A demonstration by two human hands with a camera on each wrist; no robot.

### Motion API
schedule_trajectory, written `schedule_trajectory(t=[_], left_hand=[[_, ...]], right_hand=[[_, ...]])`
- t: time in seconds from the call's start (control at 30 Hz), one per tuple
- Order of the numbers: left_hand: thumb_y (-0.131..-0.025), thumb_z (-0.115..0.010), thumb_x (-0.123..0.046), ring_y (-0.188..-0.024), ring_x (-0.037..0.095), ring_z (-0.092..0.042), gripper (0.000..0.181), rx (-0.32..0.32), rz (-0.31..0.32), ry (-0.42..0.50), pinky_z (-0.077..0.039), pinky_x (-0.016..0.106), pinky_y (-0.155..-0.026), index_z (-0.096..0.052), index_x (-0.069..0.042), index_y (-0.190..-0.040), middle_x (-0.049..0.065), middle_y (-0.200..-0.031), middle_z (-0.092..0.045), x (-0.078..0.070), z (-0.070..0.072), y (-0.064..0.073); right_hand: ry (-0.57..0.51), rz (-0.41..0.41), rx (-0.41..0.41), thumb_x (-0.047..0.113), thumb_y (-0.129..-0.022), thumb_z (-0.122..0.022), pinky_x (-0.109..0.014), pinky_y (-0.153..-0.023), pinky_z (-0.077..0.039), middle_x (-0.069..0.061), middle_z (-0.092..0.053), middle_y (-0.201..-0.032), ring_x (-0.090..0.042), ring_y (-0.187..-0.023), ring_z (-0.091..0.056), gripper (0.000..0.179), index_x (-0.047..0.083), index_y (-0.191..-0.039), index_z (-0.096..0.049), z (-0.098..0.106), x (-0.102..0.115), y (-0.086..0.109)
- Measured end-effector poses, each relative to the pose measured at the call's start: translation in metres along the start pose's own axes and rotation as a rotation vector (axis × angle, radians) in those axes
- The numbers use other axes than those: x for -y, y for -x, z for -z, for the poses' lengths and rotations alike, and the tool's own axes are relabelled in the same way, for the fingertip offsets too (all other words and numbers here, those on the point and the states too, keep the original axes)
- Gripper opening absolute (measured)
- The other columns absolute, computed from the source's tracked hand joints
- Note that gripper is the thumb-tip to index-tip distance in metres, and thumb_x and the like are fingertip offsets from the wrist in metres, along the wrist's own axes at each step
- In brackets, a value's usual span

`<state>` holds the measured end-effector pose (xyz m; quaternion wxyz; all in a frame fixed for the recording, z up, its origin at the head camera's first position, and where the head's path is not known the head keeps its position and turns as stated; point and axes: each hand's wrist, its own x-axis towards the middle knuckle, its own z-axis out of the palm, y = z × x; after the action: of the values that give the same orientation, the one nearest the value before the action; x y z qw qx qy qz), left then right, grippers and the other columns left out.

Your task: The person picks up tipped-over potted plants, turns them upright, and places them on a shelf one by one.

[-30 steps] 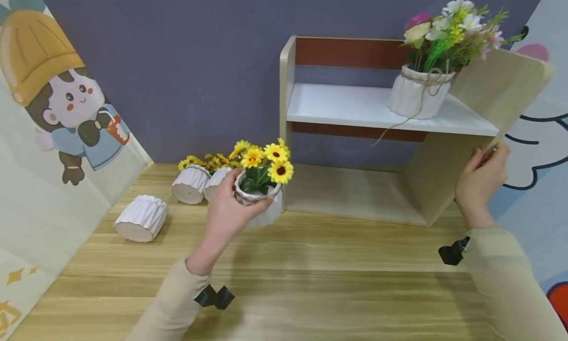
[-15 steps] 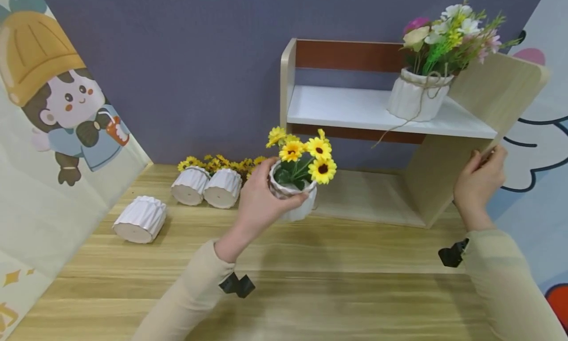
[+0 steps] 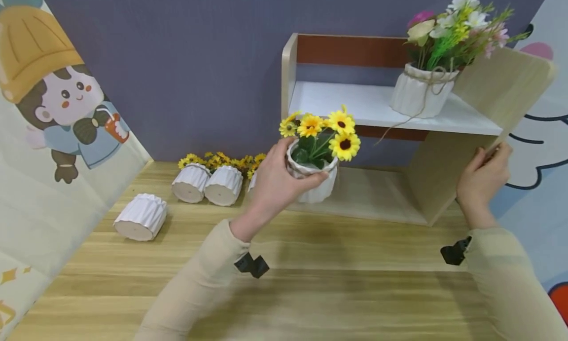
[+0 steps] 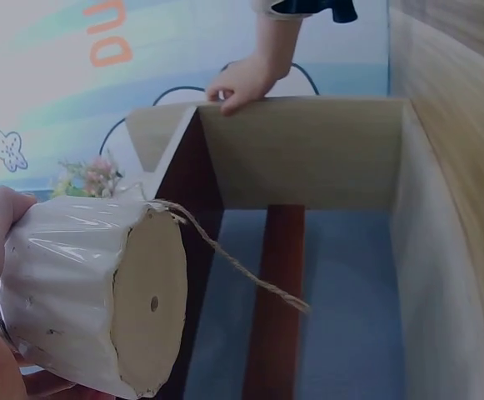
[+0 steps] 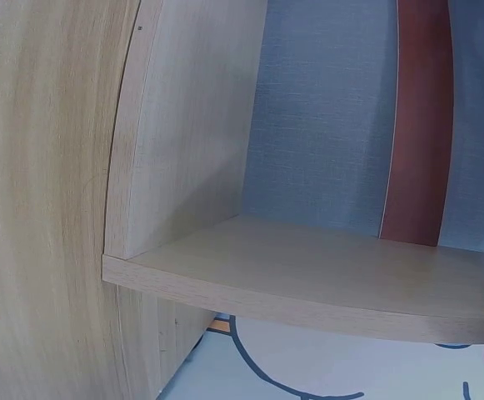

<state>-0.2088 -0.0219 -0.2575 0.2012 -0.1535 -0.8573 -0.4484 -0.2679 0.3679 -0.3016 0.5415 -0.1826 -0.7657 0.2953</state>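
Note:
My left hand point(image 3: 279, 183) grips a white ribbed flowerpot point(image 3: 321, 189) by its rim, thumb in front. Yellow artificial sunflowers point(image 3: 328, 131) with green leaves stand up from it. Hand and pot are raised over the table, before the left part of a small wooden shelf point(image 3: 372, 188). In the left wrist view the pot's flat base point(image 4: 150, 308) shows a small hole, and a loose string point(image 4: 233, 262) appears beside it. On the far right, my right hand point(image 3: 483, 180) holds the front edge of the shelf's right side panel point(image 3: 443, 170), its fingers partly hidden.
A white pot point(image 3: 423, 94) of mixed flowers, tied with twine, stands on the white upper board point(image 3: 341, 101). Two pots point(image 3: 191, 183) with yellow flowers lie tipped by the wall; another is mostly behind my left hand. One more white pot point(image 3: 141, 217) lies nearer at left.
My left hand has carried the potted sunflowers to the right and up, from the shelf's left edge to before its opening. My right hand stays on the side panel.

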Motion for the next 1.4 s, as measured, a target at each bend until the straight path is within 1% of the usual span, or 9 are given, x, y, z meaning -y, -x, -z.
schedule_trajectory(t=[0.13,0.3,0.53,0.67,0.77,0.97,1.13,1.3,1.4], left_hand=[[-0.060,-0.077,-0.052,-0.099,0.013,-0.053,0.085,-0.006,-0.046,0.045,-0.049,0.030,-0.077,-0.042,-0.018,-0.130,0.000,-0.117,-0.054,-0.012,-0.002,-0.009],[-0.061,-0.078,-0.052,-0.095,0.012,-0.053,0.082,-0.036,-0.108,0.084,-0.049,0.027,-0.071,-0.043,-0.021,-0.128,-0.002,-0.114,-0.054,-0.029,-0.003,-0.018],[-0.061,-0.076,-0.053,-0.098,0.009,-0.050,0.083,-0.050,-0.167,0.074,-0.049,0.026,-0.074,-0.043,-0.019,-0.129,-0.004,-0.115,-0.052,-0.047,-0.001,-0.025],[-0.062,-0.076,-0.054,-0.095,0.009,-0.051,0.084,-0.057,-0.184,0.065,-0.048,0.024,-0.072,-0.042,-0.017,-0.129,-0.003,-0.114,-0.053,-0.055,0.001,-0.036],[-0.062,-0.076,-0.054,-0.093,0.009,-0.051,0.083,-0.071,-0.183,0.070,-0.047,0.023,-0.071,-0.043,-0.017,-0.128,-0.003,-0.112,-0.055,-0.059,0.002,-0.045],[-0.062,-0.076,-0.054,-0.092,0.008,-0.052,0.079,-0.083,-0.154,0.089,-0.047,0.023,-0.070,-0.045,-0.019,-0.125,-0.004,-0.110,-0.055,-0.059,0.003,-0.061],[-0.063,-0.075,-0.054,-0.093,0.008,-0.052,0.078,-0.073,-0.093,0.120,-0.048,0.021,-0.068,-0.045,-0.019,-0.126,-0.003,-0.110,-0.055,-0.062,0.000,-0.072],[-0.064,-0.072,-0.058,-0.094,0.007,-0.053,0.082,-0.066,-0.054,0.081,-0.047,0.020,-0.068,-0.042,-0.019,-0.129,-0.003,-0.112,-0.055,-0.069,-0.003,-0.083],[-0.063,-0.071,-0.061,-0.098,0.008,-0.052,0.085,-0.061,-0.012,0.044,-0.047,0.021,-0.072,-0.040,-0.020,-0.131,-0.004,-0.115,-0.054,-0.074,-0.005,-0.089]], right_hand=[[0.007,-0.017,0.018,0.039,-0.095,-0.035,-0.023,-0.068,-0.032,0.021,-0.036,-0.083,-0.021,-0.084,-0.048,0.033,0.023,-0.120,-0.049,0.001,0.001,-0.002],[0.007,-0.028,0.026,0.040,-0.095,-0.034,-0.026,-0.070,-0.035,0.009,-0.046,-0.089,-0.021,-0.087,-0.049,0.033,0.026,-0.121,-0.047,0.001,0.002,-0.004],[-0.009,-0.012,-0.006,0.041,-0.095,-0.034,-0.030,-0.071,-0.036,0.018,-0.042,-0.087,-0.025,-0.087,-0.052,0.032,0.026,-0.119,-0.049,0.001,0.004,-0.003],[0.002,-0.023,0.004,0.040,-0.095,-0.034,-0.026,-0.070,-0.035,0.017,-0.044,-0.088,-0.019,-0.085,-0.050,0.031,0.027,-0.120,-0.048,0.002,0.005,-0.004],[0.006,-0.038,0.021,0.038,-0.095,-0.035,-0.025,-0.070,-0.035,0.009,-0.049,-0.090,-0.019,-0.086,-0.050,0.031,0.026,-0.120,-0.048,0.002,0.006,-0.004],[0.002,-0.054,0.037,0.036,-0.095,-0.035,-0.033,-0.075,-0.038,-0.006,-0.054,-0.098,-0.027,-0.093,-0.054,0.033,0.021,-0.121,-0.048,0.001,0.005,-0.002],[0.000,-0.056,0.038,0.036,-0.095,-0.036,-0.036,-0.077,-0.039,-0.011,-0.055,-0.101,-0.029,-0.095,-0.055,0.034,0.018,-0.122,-0.047,0.000,0.002,-0.002],[-0.003,-0.057,0.051,0.036,-0.095,-0.036,-0.040,-0.078,-0.039,-0.013,-0.055,-0.102,-0.030,-0.097,-0.055,0.035,0.016,-0.122,-0.047,0.000,0.000,-0.003],[-0.005,-0.050,0.050,0.036,-0.096,-0.035,-0.041,-0.077,-0.039,-0.013,-0.054,-0.102,-0.030,-0.096,-0.055,0.036,0.014,-0.122,-0.047,0.000,-0.001,-0.003]])
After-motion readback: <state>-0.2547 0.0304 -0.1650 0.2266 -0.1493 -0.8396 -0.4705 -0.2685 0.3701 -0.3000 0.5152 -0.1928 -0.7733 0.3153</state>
